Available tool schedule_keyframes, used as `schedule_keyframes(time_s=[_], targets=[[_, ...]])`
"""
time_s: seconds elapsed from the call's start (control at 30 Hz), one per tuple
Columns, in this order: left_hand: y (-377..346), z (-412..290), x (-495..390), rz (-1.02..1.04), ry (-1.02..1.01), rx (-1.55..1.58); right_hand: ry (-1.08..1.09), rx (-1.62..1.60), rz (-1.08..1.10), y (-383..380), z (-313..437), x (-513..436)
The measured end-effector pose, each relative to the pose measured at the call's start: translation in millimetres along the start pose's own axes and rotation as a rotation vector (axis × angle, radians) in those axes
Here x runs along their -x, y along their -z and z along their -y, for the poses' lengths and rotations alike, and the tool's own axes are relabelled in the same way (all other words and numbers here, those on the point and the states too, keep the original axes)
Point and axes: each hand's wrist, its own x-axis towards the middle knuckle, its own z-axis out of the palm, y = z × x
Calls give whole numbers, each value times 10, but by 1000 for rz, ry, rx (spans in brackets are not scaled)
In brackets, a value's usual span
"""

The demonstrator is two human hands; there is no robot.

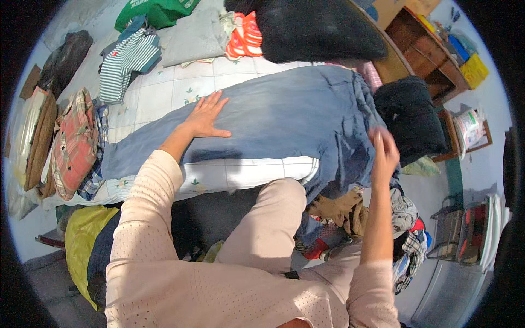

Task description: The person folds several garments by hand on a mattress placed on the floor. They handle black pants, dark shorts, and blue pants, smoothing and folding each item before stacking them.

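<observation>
A pair of blue-grey trousers (pixel 266 119) lies lengthwise across a bed with a white checked sheet (pixel 164 92). My left hand (pixel 209 117) rests palm down on the leg part, fingers spread, holding nothing. Toward the gathered waist end at the right, my right hand (pixel 383 147) is at the cloth's edge, blurred, with its fingers drawn together; whether cloth is pinched between them cannot be told. Part of the garment at that end hangs over the bed's near edge, beside my knee.
Folded plaid shirts (pixel 76 143) lie at the bed's left end, a striped garment (pixel 131 57) and grey cloth (pixel 197 37) at the far side. Black cushion-like items (pixel 410 119) sit at the right. Below is a heap of clothes (pixel 406 213); a wooden shelf (pixel 422 49) stands beyond.
</observation>
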Motion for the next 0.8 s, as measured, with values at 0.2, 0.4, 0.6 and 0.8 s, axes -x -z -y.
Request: schedule_keyframes(time_s=[0.2,0.4,0.6,0.8], targets=[[383,-253,-102,261,149,-241,-673,259,130,936,-1083,1586],[444,-1721,-263,-333,3,-201,-845,126,359,745,-1092,1672],[-887,-3520,504,371,-252,1200,-652,-497,-6,320,-1297,1499],[-2311,-3738,763,249,717,1150,-880,-376,-105,375,-1244,1247]])
